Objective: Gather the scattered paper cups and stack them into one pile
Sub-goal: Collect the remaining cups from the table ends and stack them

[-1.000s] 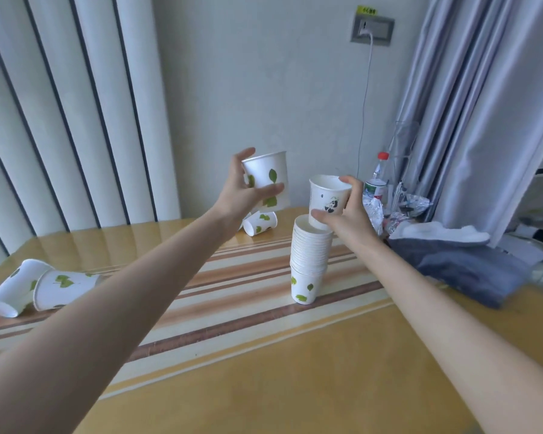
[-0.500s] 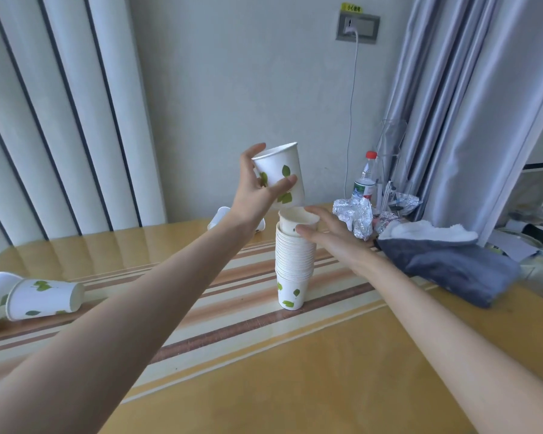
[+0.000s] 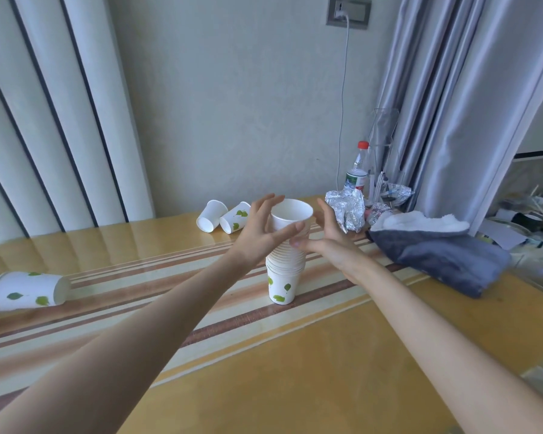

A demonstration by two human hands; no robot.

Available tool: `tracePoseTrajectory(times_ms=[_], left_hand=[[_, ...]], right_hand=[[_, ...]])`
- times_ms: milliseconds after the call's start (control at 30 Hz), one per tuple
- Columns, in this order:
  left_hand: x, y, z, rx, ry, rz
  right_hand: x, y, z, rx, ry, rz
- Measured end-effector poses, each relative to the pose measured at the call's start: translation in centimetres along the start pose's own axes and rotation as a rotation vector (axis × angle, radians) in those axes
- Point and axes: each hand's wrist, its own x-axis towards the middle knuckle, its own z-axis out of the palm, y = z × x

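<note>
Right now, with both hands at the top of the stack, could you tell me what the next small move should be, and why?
Probably let go and reach the left hand to the two cups lying on their sides just behind it. The top cup already sits in the stack, the right hand is open beside it, and more cups lie at the table's left edge.

both hands, left hand (image 3: 261, 234) and right hand (image 3: 330, 242), flank the cup stack (image 3: 286, 261) on the worktop (image 3: 326, 355); 2 loose cups (image 3: 223, 216) lie behind.

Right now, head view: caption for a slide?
Both hands around the cup stack; loose cups lie behind.
</note>
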Motion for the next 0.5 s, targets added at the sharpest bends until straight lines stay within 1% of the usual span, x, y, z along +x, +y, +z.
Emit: tracePoseTrajectory(times_ms=[133, 200, 267, 367, 433, 500], left_hand=[[-0.3, -0.5, -0.5, 0.076, -0.018, -0.008], [-0.5, -0.1, -1.1, 0.085, -0.038, -0.027], [-1.0, 0.3, -2.3, 0.082, -0.028, -0.037], [-2.3, 0.2, -5.6, 0.084, 0.014, -0.054], [-3.8, -0.3, -8.6, 0.109, 0.059, -0.075], [-5.7, -1.1, -11.6, 0.143, 0.099, -0.104]], right_hand=[[-0.4, 0.0, 0.1, -0.020, 0.008, -0.021], [-0.8, -0.6, 0.3, -0.049, 0.047, -0.070], [-1.4, -1.9, 0.5, -0.105, 0.129, -0.160], [-2.2, -4.7, 1.6, -0.283, 0.259, -0.368], [-2.4, -6.4, 3.4, -0.391, 0.269, -0.493], [-2.1, -7.6, 6.2, -0.448, 0.215, -0.546]])
